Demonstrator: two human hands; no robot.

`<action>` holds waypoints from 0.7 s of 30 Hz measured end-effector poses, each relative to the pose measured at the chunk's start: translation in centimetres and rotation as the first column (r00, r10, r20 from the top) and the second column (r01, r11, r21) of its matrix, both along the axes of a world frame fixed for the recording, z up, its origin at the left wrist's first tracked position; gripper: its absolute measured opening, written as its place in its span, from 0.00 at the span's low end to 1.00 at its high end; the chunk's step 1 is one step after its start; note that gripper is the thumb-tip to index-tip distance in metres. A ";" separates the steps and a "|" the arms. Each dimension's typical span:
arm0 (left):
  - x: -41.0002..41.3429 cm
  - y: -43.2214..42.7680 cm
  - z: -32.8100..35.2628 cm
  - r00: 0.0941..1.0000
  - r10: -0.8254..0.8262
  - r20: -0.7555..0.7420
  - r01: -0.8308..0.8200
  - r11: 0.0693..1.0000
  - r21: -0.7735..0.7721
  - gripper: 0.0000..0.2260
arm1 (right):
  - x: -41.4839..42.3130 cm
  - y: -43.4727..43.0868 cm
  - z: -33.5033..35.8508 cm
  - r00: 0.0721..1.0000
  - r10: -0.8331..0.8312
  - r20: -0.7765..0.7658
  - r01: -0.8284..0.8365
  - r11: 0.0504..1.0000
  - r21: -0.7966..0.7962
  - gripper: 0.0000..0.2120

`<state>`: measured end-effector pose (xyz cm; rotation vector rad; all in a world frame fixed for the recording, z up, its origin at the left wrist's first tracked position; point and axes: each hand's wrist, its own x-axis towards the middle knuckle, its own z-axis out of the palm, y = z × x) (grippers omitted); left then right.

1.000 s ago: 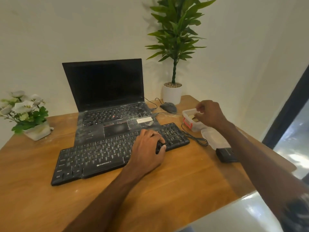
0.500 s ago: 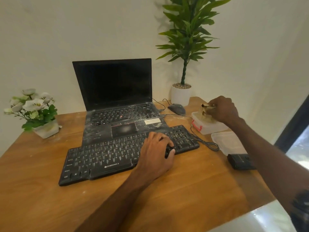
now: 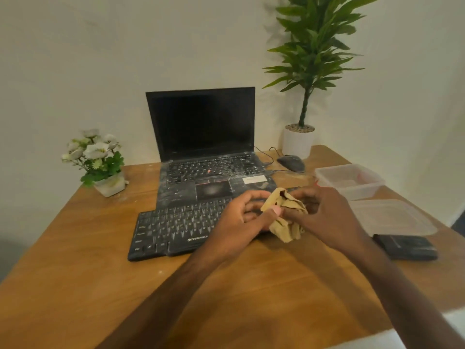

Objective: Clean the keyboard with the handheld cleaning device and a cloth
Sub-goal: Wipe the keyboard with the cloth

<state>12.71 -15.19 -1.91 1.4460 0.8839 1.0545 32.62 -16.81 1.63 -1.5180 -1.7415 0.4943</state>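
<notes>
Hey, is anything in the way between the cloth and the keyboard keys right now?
Nothing visible. The left hand and right hand hold the cloth over the right end of the keyboard; its other keys lie uncovered.

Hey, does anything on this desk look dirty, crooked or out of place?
Yes. Whitish dust streaks the laptop around its touchpad and keys, so it looks grimy. Nothing looks spilled or broken.

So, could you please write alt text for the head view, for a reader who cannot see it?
The left hand and right hand hold a crumpled tan cloth over the right end of a black keyboard on a wooden desk. Behind stands an open, dark laptop; a clear container, lid and black object lie to the right.
</notes>
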 end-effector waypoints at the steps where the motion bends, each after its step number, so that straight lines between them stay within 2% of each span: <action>1: -0.6 0.1 -0.6 1.000 0.025 -0.005 -0.025 1.000 0.002 0.17 | -0.5 -0.3 -0.5 0.999 0.020 -0.027 -0.021 0.999 -0.027 0.18; 4: -2.1 0.4 -1.7 0.996 0.049 -0.077 -0.045 0.998 0.050 0.15 | -1.2 -1.2 -0.7 0.971 0.108 -0.214 -0.140 0.980 -0.144 0.16; 6: -2.5 0.3 -1.8 0.990 0.034 -0.134 -0.023 0.996 0.083 0.15 | -1.3 -1.9 -0.4 0.948 0.146 -0.283 -0.199 0.965 -0.169 0.12; 13: -2.9 -0.1 -1.4 0.988 0.068 -0.136 -0.056 0.994 0.090 0.09 | -1.4 -3.6 -0.1 0.922 0.091 -0.375 -0.201 0.942 -0.267 0.11; 21: -2.1 -1.1 -1.5 0.984 0.098 -0.147 -0.088 0.993 0.075 0.09 | -2.1 -3.9 -0.6 0.914 -0.002 -0.406 -0.137 0.940 -0.313 0.11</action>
